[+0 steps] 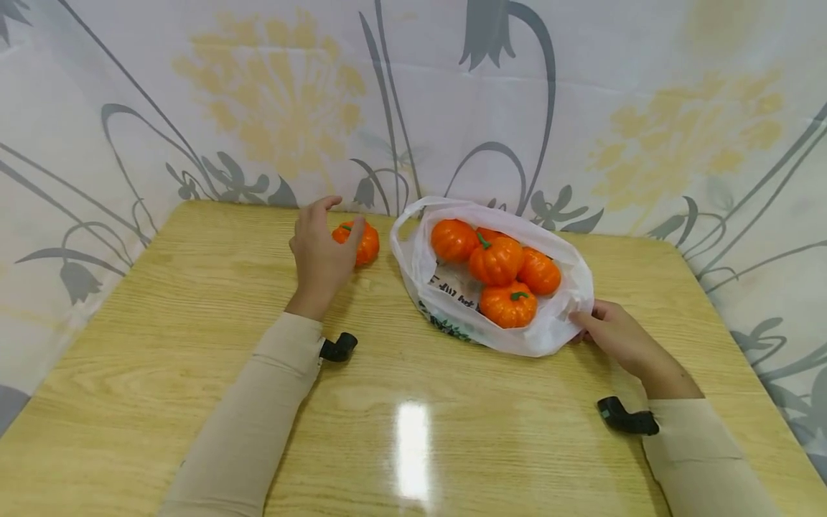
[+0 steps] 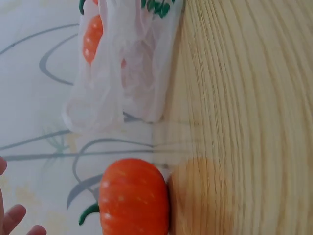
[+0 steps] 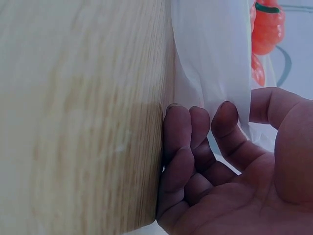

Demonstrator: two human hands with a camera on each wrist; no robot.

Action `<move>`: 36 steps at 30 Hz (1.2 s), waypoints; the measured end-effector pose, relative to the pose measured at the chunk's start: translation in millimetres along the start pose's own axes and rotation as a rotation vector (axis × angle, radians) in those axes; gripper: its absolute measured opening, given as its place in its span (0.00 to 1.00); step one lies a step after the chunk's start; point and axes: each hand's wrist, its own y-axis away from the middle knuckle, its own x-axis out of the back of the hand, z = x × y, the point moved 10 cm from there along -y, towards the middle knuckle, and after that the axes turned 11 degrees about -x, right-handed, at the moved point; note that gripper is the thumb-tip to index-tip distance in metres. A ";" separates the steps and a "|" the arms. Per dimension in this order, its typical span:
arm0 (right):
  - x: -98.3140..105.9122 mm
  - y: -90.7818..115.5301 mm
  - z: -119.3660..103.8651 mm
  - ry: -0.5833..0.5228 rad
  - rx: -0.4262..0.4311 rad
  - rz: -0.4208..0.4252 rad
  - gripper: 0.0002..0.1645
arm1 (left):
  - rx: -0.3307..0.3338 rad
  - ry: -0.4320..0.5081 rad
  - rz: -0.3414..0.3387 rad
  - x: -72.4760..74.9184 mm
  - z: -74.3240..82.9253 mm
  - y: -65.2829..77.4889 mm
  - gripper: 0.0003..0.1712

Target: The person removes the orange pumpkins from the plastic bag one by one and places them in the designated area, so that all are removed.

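left hand (image 1: 316,262) is spread wide, thumb and fingers parted beside the lone orange pumpkin (image 1: 367,245) and not closed round it; whether the thumb touches the skin is hard to tell. this pumpkin sits on the surface, toward its back edge and just left of the white bag (image 1: 549,332). it looks glossy, probably light and stiff, a little slippery, so the ribbed sides at the widest part seem the best hold. its thin green stem (image 2: 89,213) looks a poor handle.

next to it, the bag lies with its mouth open, and five pumpkins (image 1: 496,262) show inside, heaped against each other. the right hand (image 1: 617,337) pinches the bag's rim on the right, thumb and forefinger on the thin film. the film looks soft and floppy, likely to fold or sag unless the rim is held.

farther out, beige sleeves (image 1: 245,424) reach across the wood-grained surface (image 1: 491,431), a black device on each wrist, and a cloth-like floral backdrop (image 1: 439,93) stands behind.
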 end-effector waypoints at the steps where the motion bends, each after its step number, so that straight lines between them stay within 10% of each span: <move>1: 0.0 -0.1 0.2 -0.001 -0.001 -0.001 0.24 | -0.015 0.009 0.007 -0.5 4.1 0.2 0.31; 36: -0.8 2.3 -4.0 -0.005 0.019 0.003 0.23 | -0.368 0.040 -0.188 -56.0 91.5 29.5 0.19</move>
